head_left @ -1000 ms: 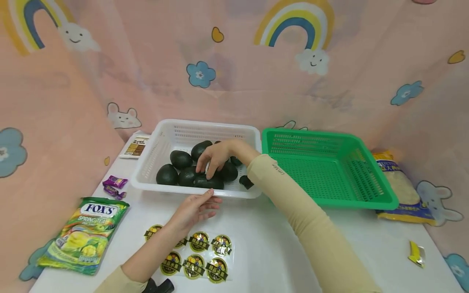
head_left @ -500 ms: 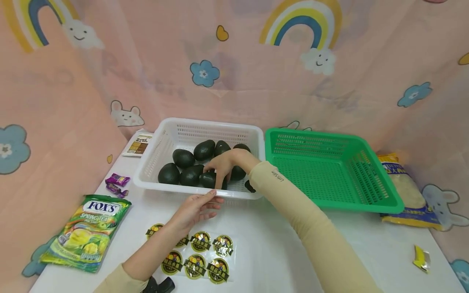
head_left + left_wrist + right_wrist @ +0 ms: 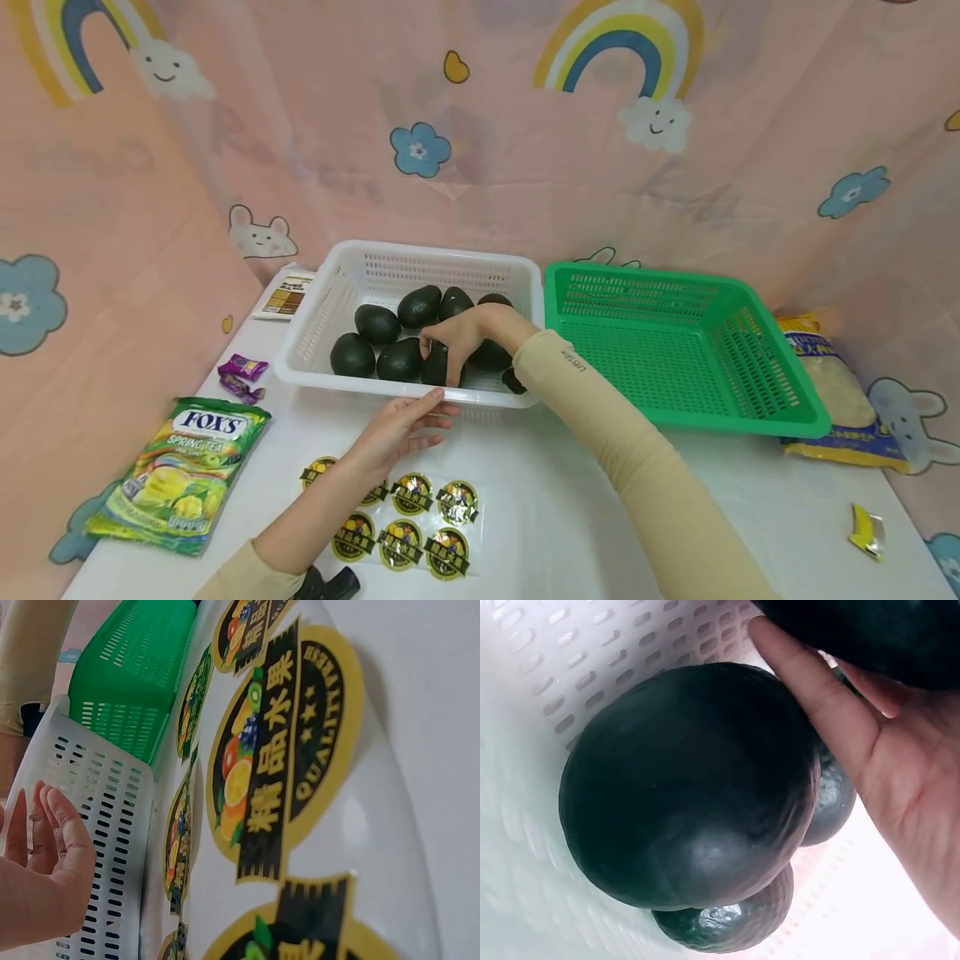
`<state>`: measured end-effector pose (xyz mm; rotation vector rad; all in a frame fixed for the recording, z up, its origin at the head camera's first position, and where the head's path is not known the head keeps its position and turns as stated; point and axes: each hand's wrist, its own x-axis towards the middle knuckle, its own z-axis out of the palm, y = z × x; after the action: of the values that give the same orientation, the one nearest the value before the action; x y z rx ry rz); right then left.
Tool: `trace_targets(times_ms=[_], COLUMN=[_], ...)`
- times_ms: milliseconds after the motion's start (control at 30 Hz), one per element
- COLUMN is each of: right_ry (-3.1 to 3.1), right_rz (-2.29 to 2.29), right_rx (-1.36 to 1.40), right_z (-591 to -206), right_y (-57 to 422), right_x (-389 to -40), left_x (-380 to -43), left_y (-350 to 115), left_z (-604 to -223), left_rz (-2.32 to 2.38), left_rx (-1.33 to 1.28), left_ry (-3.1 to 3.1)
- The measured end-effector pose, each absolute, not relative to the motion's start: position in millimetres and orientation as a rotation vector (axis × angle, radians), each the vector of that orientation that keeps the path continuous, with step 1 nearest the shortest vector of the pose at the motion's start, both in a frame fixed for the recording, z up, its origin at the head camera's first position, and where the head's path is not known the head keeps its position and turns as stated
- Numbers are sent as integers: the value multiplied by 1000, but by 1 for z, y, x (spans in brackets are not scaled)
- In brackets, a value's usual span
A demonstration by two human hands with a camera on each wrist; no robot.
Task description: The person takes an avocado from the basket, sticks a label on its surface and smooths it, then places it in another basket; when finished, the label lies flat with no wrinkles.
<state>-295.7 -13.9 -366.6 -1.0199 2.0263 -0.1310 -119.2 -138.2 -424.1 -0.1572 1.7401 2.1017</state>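
A white basket point(image 3: 442, 260) on the table holds several dark green avocados, among them an avocado point(image 3: 352, 356) at its left end. Inside it, my right hand point(image 3: 471, 332) reaches down and grips an avocado point(image 3: 437, 365) near the front wall, thumb on the near side. The right wrist view shows this held avocado point(image 3: 870, 637) at the top, with a large avocado point(image 3: 690, 787) beside the thumb. My left hand point(image 3: 390, 433) touches the basket's front rim with its thumb; its other fingers extend loosely below, beside the perforated wall point(image 3: 112, 847) in the left wrist view.
A green basket point(image 3: 682, 419) stands directly right of the white one, a yellow-blue bag point(image 3: 832, 392) behind its right end. Round fruit stickers point(image 3: 401, 543) lie in front. At left are a FOX'S candy bag point(image 3: 180, 475) and purple wrapped candies point(image 3: 242, 367); a yellow packet point(image 3: 866, 532) lies right.
My right hand has lowered from above the avocados and taken hold of one near the front wall, tilting it more upright. The left hand stays at the rim.
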Motion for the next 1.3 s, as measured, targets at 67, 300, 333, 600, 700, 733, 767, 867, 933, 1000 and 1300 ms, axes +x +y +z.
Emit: trace_targets(times_ms=[67, 300, 333, 600, 700, 733, 767, 867, 933, 1000, 1300], right_ry=[2035, 2055, 2055, 2098, 2126, 2136, 2146, 2190, 2222, 2259, 2291], right_rz=[-99, 4, 7, -19, -80, -107, -141, -249, -337, -426, -873], right_rx=[-1005, -977, -974, -1039, -1074, -1082, -1093, -1140, -1172, -1209, -1147], right_z=[-366, -366, -365, -344, -329, -323, -318, -304, -299, -296, -306], right_y=[-13, -13, -12, -2, 7, 11, 16, 37, 53, 71, 149], right_x=[-295, -297, -297, -294, -292, -291, -289, -284, -278, -270, -216], left_x=[-119, -119, -119, -118, -118, -118, -118, -119, -120, -120, -118], left_y=[-138, -137, -137, -135, -136, -136, -136, -136, -135, -134, -131], left_z=[-424, -423, -423, -425, -425, -425, -425, -425, -426, -426, -427], left_rz=[2104, 2106, 2106, 2093, 2096, 2097, 2099, 2100, 2099, 2102, 2131], left_rx=[-159, -169, -170, -156, -153, -153, -152, -152, -154, -161, -192], left_ry=[1742, 1743, 1743, 1742, 1740, 1739, 1740, 1744, 1751, 1758, 1749])
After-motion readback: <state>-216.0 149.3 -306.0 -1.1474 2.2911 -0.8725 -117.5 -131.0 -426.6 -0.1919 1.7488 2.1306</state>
